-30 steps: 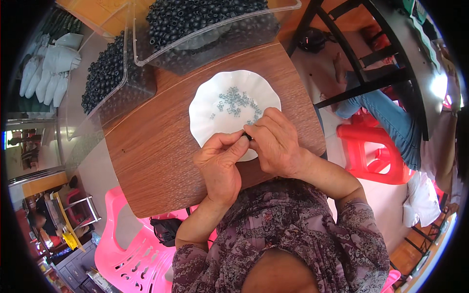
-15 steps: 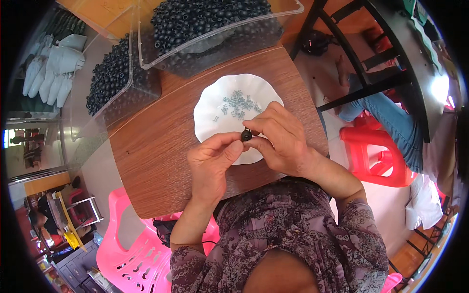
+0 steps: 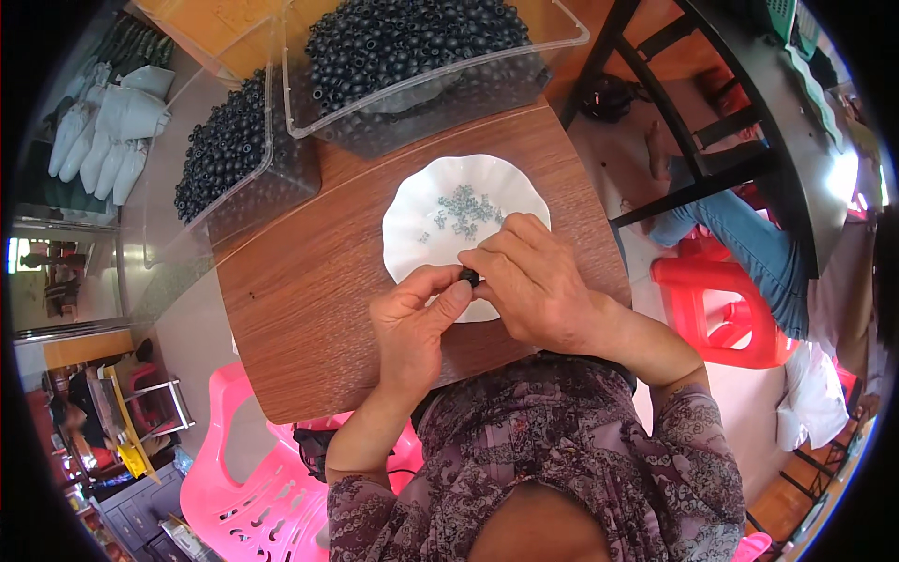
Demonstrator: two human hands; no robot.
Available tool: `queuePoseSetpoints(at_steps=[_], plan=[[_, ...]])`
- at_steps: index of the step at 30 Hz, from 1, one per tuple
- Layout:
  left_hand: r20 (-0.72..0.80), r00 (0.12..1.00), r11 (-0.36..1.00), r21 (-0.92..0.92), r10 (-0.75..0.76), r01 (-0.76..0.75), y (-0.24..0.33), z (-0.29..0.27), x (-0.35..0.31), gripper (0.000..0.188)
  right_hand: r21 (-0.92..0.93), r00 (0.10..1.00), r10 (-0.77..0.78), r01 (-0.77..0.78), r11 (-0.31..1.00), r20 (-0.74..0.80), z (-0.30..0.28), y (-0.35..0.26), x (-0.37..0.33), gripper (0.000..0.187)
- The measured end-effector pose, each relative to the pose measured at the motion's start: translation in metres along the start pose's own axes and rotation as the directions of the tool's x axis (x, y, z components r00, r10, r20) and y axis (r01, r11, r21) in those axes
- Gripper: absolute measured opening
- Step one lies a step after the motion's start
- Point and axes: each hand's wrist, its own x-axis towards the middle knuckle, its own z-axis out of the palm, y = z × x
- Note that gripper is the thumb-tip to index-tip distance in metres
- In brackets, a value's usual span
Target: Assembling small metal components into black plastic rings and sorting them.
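Note:
A small black round part (image 3: 469, 277) is pinched between my two hands, just over the near edge of a white scalloped plate (image 3: 407, 211). My left hand (image 3: 412, 318) grips it with thumb and index finger. From the other side my right hand (image 3: 538, 286) closes its fingers on the same part and covers most of it. Whether a smaller piece is also in the right fingers is hidden. On the plate lie several tiny clear greenish pieces (image 3: 465, 208), loosely clustered.
Clear plastic bins heaped with black round holed parts (image 3: 412, 47) stand at the far side and far left (image 3: 220, 155) of the brown wooden table (image 3: 300, 328). A pink chair (image 3: 253, 487) is at lower left. A red stool (image 3: 674, 309) and a person's leg (image 3: 740, 234) are at right.
My right hand has turned and its fingers have closed further over the black part, which showed more before. The whole view has shifted slightly.

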Motion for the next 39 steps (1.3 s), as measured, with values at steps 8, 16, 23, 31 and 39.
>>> queuePoseSetpoints(at_steps=[8,16,23,31,39], plan=[[-0.107,0.981,0.974,0.178,0.161,-0.14,0.005,0.012,-0.005,0.016,-0.091,0.999,-0.028,0.03,0.995,0.021,0.0,-0.004,0.0,0.038],[-0.128,0.979,0.974,0.181,0.161,-0.136,-0.005,0.012,-0.006,0.016,-0.208,0.997,-0.069,0.072,0.975,0.02,0.004,-0.01,0.001,0.032],[-0.152,0.985,0.995,0.065,0.083,-0.073,-0.009,0.011,-0.008,0.015,-0.208,0.997,-0.082,0.077,0.975,-0.016,0.011,-0.008,-0.004,0.032],[-0.141,0.99,1.0,-0.022,0.011,-0.015,-0.005,0.008,-0.009,0.014,-0.056,0.996,-0.083,0.08,0.995,-0.043,0.013,-0.002,-0.003,0.038],[-0.119,0.992,0.988,-0.156,-0.042,0.023,-0.006,0.009,-0.009,0.017,0.075,0.996,-0.084,0.086,0.993,-0.035,0.016,0.006,-0.007,0.032]])
